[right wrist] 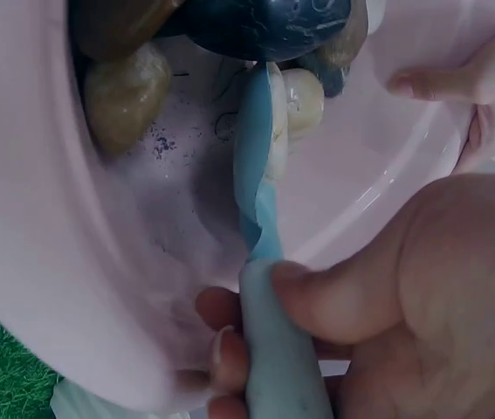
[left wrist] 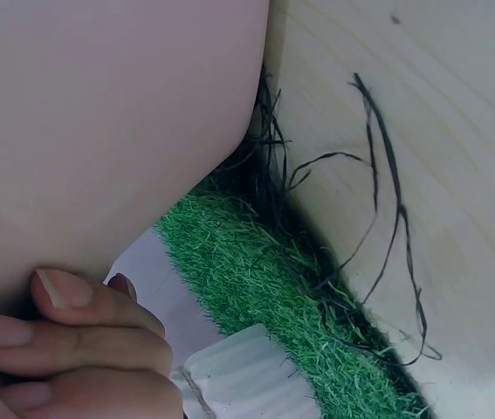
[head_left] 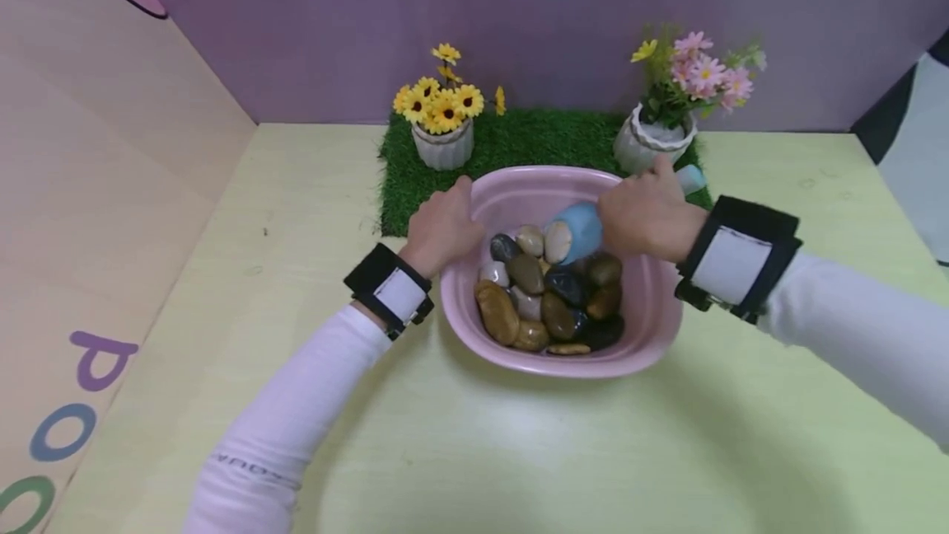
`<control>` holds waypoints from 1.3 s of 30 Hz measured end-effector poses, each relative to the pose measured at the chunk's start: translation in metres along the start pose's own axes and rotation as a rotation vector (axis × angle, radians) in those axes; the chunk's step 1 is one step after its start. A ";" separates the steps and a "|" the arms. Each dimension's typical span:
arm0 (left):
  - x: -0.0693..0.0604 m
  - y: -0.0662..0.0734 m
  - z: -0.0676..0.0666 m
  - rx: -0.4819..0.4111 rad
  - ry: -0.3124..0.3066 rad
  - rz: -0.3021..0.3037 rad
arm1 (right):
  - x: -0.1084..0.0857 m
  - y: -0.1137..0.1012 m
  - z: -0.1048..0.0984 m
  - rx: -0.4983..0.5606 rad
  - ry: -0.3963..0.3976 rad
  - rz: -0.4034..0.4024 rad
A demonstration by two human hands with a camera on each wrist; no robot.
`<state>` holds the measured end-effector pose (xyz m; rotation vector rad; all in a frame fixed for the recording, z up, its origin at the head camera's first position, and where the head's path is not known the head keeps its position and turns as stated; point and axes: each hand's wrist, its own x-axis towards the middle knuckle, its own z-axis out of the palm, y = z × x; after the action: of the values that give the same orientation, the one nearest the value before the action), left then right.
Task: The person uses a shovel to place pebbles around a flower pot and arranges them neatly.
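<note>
A pink plastic basin holds several smooth brown, black and pale stones. My left hand grips its left rim; in the left wrist view, curled fingers lie against the basin's outer wall. In my right hand is the pale handle of a small blue shovel, pinched between thumb and fingers. The blade is inside the basin, with a cream-coloured stone against its face. The right wrist view shows the blade edge-on, close to a dark stone.
Behind the basin lies a green artificial grass mat. White pots with yellow flowers and pink flowers stand on it. The pale wooden table meets a purple backdrop at the rear.
</note>
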<state>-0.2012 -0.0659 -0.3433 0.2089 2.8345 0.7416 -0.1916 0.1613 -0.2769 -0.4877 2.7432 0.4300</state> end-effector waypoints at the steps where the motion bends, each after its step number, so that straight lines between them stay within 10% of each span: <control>1: 0.000 0.000 0.000 0.004 0.002 0.005 | 0.002 0.000 0.000 0.004 -0.004 0.002; 39: 0.003 -0.001 0.001 0.003 -0.016 -0.002 | 0.021 -0.005 -0.008 0.165 0.022 -0.068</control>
<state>-0.2037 -0.0654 -0.3453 0.2109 2.8206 0.7315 -0.2108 0.1482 -0.2784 -0.5431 2.7437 0.1807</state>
